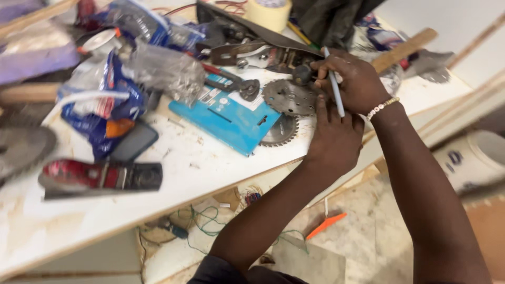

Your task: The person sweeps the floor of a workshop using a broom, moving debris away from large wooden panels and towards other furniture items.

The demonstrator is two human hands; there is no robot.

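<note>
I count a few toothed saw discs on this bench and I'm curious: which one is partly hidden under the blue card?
The circular saw blade by the bench's front edge, half tucked beneath the blue card. The other blade lies fully exposed above it, at the hands.

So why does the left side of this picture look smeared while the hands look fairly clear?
Head view: motion blur smears the left edge, where the red and black hand plane and clear plastic bags look soft; the grey toothed circular saw blade and both hands, left hand and right hand, are sharper; lighting is even, with soft shadows.
</note>
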